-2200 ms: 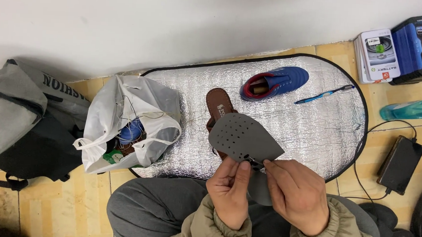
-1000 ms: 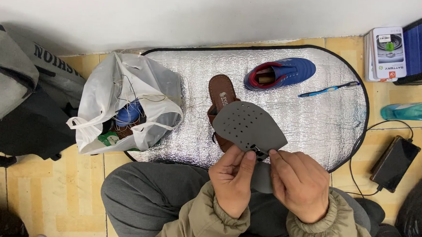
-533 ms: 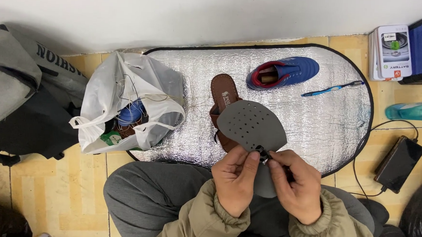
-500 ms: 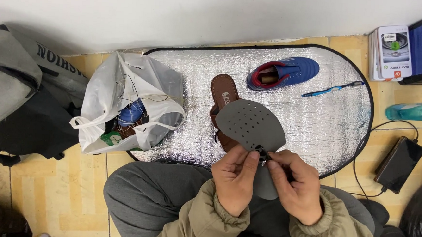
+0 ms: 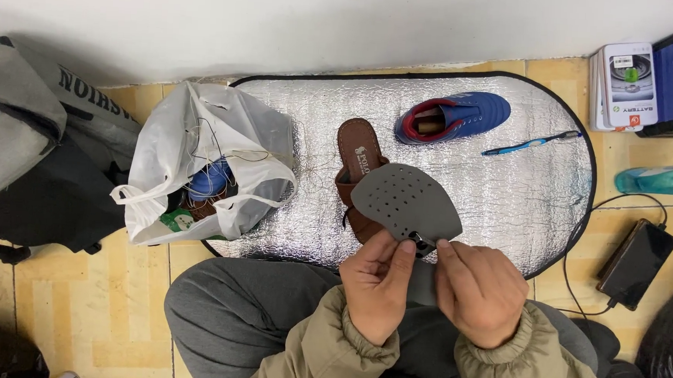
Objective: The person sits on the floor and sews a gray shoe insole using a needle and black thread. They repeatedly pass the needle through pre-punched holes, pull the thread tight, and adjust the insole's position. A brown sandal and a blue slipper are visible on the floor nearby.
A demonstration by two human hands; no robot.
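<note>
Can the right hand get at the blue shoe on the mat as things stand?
Probably not at once: the right hand and left hand both pinch the grey perforated piece. The blue shoe lies uncovered farther up the silver mat.

I hold a flat grey insole-shaped piece [image 5: 406, 203], rounded at its far end and dotted with small punched holes. It rises tilted just beyond my fingers [image 5: 402, 254], its near narrow edge pinched between the fingertips of both my hands. A small dark fastening sits at that edge, right between my fingers, too small to make out.
</note>
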